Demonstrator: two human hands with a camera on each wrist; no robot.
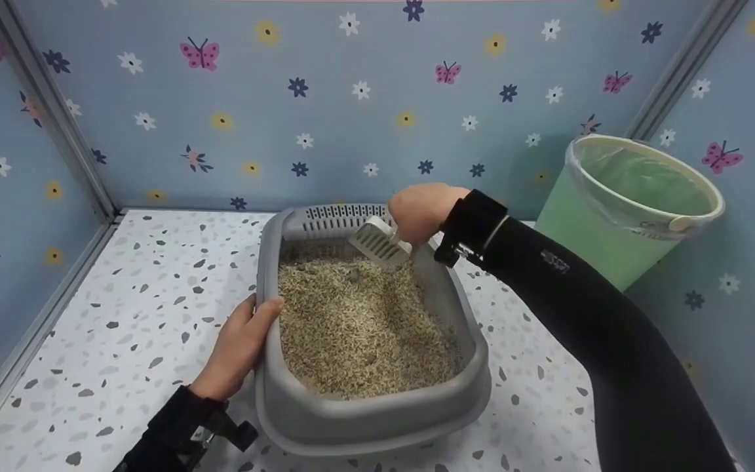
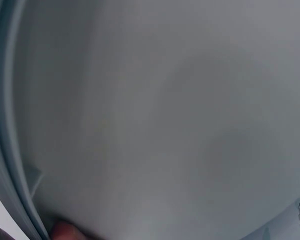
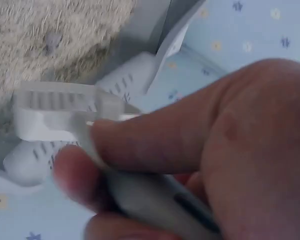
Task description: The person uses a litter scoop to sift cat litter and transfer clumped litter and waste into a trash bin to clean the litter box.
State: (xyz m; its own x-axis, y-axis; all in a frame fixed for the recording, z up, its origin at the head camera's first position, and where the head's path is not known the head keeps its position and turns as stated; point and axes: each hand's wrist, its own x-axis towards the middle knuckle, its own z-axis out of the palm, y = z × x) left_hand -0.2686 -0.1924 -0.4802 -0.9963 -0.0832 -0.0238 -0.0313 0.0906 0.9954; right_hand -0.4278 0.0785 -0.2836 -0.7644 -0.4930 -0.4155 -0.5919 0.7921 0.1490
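A grey litter box (image 1: 371,426) full of pale tan pellet litter (image 1: 364,328) stands in the middle of the head view. My left hand (image 1: 236,347) grips its left side, thumb over the rim and the other fingers down along the outside. The left wrist view is mostly filled by the box's grey wall (image 2: 140,120), with a fingertip (image 2: 67,231) low down. Over the far end of the box, my right hand (image 1: 422,211) holds a slotted white litter scoop (image 1: 379,242) by its handle, fingers wrapped round it. A few darker clumps (image 1: 353,275) show in the litter.
To the right stands a green bin (image 1: 587,223) with a clear liner over its rim, beyond my right forearm. The box sits on a white speckled surface (image 1: 122,314). Blue panels (image 1: 325,59) printed with flowers and butterflies rise behind and on both sides.
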